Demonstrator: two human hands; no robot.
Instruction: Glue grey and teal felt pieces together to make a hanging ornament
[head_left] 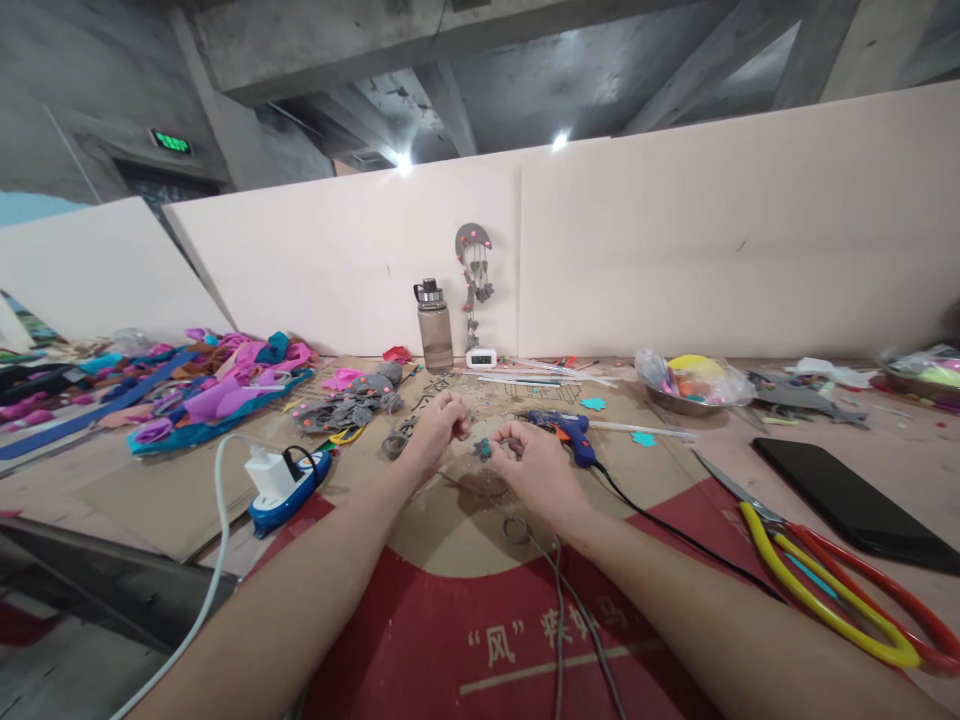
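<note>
My left hand (441, 424) is curled, its fingers pinched on something too small to make out, perhaps the end of a thin wire. My right hand (529, 462) pinches a small teal and grey felt piece (482, 449) at its fingertips. Both hands hover close together over the cardboard sheet (465, 520). A thin grey wire (559, 590) with a small loop (516, 528) runs from below my right hand toward me. A blue hot glue gun (571, 432) lies just beyond my right hand.
Yellow and red handled scissors (825, 575) and a black tablet (847, 500) lie right. A blue power strip (289, 485) with white charger sits left. Grey felt cutouts (346, 405), colourful cloth (217, 385), a water bottle (435, 328) and a steel bowl (690, 385) stand further back.
</note>
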